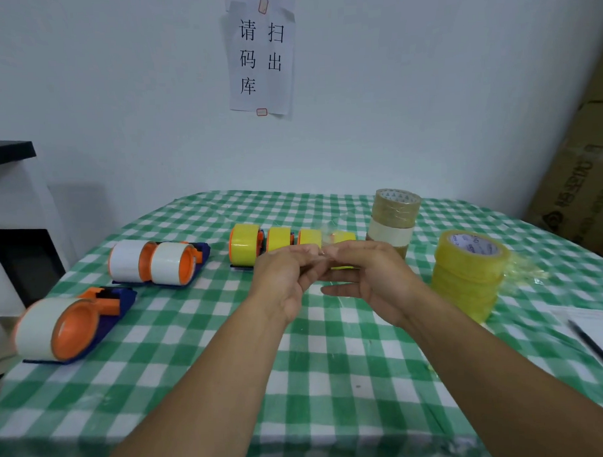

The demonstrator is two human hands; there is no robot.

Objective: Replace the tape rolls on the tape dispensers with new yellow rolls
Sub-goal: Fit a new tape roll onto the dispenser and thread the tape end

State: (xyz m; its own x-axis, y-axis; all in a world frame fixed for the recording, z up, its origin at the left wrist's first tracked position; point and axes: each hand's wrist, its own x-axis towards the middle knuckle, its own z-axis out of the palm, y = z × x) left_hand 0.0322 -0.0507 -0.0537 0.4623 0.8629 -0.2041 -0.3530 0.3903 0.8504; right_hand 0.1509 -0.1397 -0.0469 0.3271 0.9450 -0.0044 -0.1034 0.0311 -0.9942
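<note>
Yellow rolls already sit on the row of dispensers point(276, 244) just beyond our fingertips, lined up left to right across the middle of the counter point(332, 381), so their long axis runs crosswise to our reach. Our left hand point(283, 280) and right hand point(366, 277) meet close together in front of that row, fingertips pinched toward each other on what looks like a thin clear strip or tape end; we cannot tell exactly what is gripped, as it is blurred. Both hands are about equally near the row, the right one closer to its right end.

To our left lie two more dispensers with white rolls point(154, 264) on orange hubs and blue bases, and a third white-roll dispenser point(67, 328) nearer the counter's edge; by our judgement these have yet to be changed. Fresh supply stands at our right: a stack of yellow rolls point(469, 273), translucent and glossy, with a stack of brownish and cream rolls point(393, 218) behind it.
</note>
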